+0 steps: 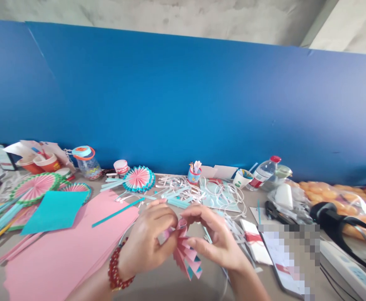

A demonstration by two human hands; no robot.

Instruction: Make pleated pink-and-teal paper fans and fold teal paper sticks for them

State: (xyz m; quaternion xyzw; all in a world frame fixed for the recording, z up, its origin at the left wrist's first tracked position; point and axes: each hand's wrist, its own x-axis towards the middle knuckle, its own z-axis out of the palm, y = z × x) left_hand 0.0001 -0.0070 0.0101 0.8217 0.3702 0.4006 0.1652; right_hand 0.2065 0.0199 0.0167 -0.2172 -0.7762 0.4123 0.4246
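Note:
A pink pleated paper fan (187,255) with teal showing at its fold edges is between my hands, low in the middle of the head view. My left hand (153,238), with a red bead bracelet (117,267) at the wrist, pinches its gathered top end. On the other side, the curved fingers and thumb of my right hand (212,240) rest against the pleats. The fingers partly cover the gathered end. Pink paper sheets (85,234) lie to the left, partly under a teal paper square (56,211). A thin teal strip (117,212) lies on the pink sheets.
Finished paper rosettes (139,179) and a lidded plastic jar (87,163) stand at the back. Paper scraps (178,184) and white cord (230,200) spread across the middle. To the right are a water bottle (264,172), a phone (283,263) and a power strip (352,267). A blue partition (183,100) rises behind.

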